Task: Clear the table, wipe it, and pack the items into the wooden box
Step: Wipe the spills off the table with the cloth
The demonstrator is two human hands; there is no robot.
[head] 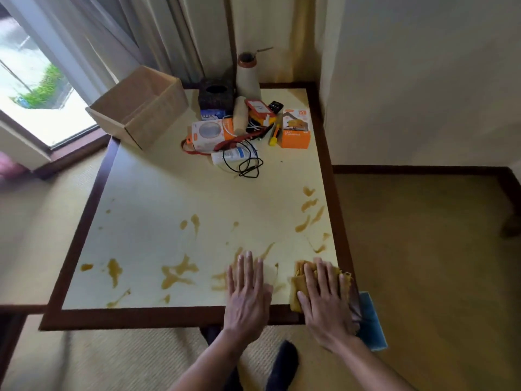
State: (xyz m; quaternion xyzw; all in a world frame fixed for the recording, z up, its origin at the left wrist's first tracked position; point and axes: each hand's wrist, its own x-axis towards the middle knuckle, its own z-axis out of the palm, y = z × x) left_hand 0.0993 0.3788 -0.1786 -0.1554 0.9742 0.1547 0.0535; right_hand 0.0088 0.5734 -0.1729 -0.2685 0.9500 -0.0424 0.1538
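The cream table with a dark wooden border carries several brown spill stains across its near half. My right hand lies flat, fingers straight, pressing a yellow cloth at the near right corner. Flat on the tabletop beside it rests my left hand, fingers straight. An open box stands at the far left corner. Heaped at the far middle are an orange carton, a white packet, a black cable, a white bottle and other small items.
A dark tissue holder and a tall cream vase stand at the table's far edge. A blue object pokes out under the near right corner. Curtains and a window lie left, a wall right, woven flooring all around.
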